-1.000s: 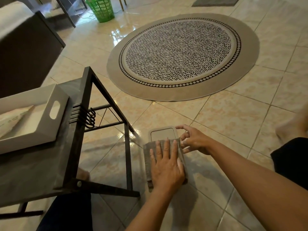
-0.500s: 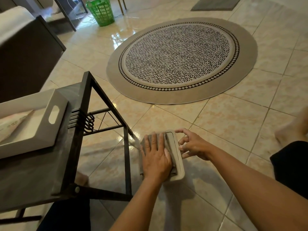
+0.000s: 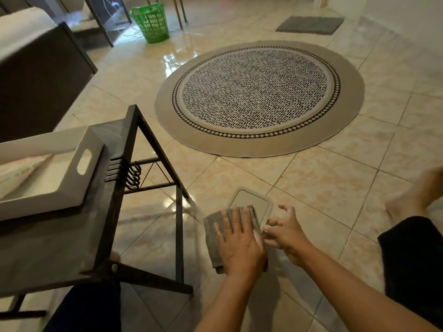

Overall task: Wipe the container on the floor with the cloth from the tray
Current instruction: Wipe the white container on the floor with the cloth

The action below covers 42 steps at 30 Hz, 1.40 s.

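The tiled floor (image 3: 323,188) spreads out under me, with a round patterned rug (image 3: 259,97) further off. To my left stands the dark worktop (image 3: 48,248), carrying a white tray (image 3: 88,152). The container (image 3: 260,202) lies flat on the floor just beyond the worktop's leg. A grey cloth (image 3: 212,232) covers its near part. My left hand (image 3: 239,243) presses flat on the cloth, fingers spread. My right hand (image 3: 285,232) touches the container's right edge, fingers loosely curled, gripping nothing.
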Motion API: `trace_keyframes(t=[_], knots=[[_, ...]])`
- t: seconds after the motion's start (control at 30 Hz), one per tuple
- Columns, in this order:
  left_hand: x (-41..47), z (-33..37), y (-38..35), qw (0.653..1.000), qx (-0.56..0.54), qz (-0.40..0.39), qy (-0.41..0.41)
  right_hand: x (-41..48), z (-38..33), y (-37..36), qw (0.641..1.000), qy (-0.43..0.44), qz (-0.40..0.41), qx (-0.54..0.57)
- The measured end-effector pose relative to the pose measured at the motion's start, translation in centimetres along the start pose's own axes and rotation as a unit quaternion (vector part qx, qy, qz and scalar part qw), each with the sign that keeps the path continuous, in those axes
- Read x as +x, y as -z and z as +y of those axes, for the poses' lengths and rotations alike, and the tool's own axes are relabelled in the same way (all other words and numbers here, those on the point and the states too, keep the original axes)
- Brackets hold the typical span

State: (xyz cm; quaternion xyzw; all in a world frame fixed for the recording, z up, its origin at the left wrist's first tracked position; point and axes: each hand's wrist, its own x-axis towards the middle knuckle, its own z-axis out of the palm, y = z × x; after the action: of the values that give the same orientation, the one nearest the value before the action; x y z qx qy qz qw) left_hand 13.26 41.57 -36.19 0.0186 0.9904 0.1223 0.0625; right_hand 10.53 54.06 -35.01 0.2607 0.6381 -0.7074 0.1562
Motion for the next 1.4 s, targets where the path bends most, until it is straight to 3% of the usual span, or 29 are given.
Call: trace_keyframes(t=[0.07,0.17,0.27,0.4,0.53,0.77,1.0,1.2,1.4], knots=[[0.3,-0.2,0.1,0.999,0.006,0.0,-0.043,0.0,-0.6,1.1,0.992,0.032,0.063,-0.105],[0.6,-1.0,1.0,0.994,0.013,-0.014,-0.109,1.7,-3.3,2.6,0.943,0.136,0.106,-0.286],[1.1,-2.5,1.3,0.987,0.03,-0.013,-0.155,3.8,-6.1,2.8,0.907,0.185,0.004,-0.377],[1.9,-4.5,1.7,0.972,0.06,-0.032,-0.224,5.6,-6.7,3.0,0.87,0.149,-0.134,-0.45],[2.3,-5.7,1.9,0.971,0.075,-0.029,-0.227,5.3,-6.5,3.7,0.886,0.131,-0.176,-0.409],[2.1,0.0,2.0,0.995,0.028,-0.054,-0.081,4.4,-5.3,3.7,0.908,0.143,-0.147,-0.366],[3.4,-3.0,2.6,0.992,0.044,-0.051,-0.109,3.4,-5.1,4.2,0.928,0.087,-0.198,-0.303],[2.6,-0.1,0.7,0.989,0.024,-0.021,-0.141,3.3,-4.4,3.5,0.933,0.096,-0.205,-0.281],[2.4,-1.5,0.6,1.0,0.006,-0.007,-0.019,3.2,-4.1,3.5,0.942,0.095,-0.176,-0.271]])
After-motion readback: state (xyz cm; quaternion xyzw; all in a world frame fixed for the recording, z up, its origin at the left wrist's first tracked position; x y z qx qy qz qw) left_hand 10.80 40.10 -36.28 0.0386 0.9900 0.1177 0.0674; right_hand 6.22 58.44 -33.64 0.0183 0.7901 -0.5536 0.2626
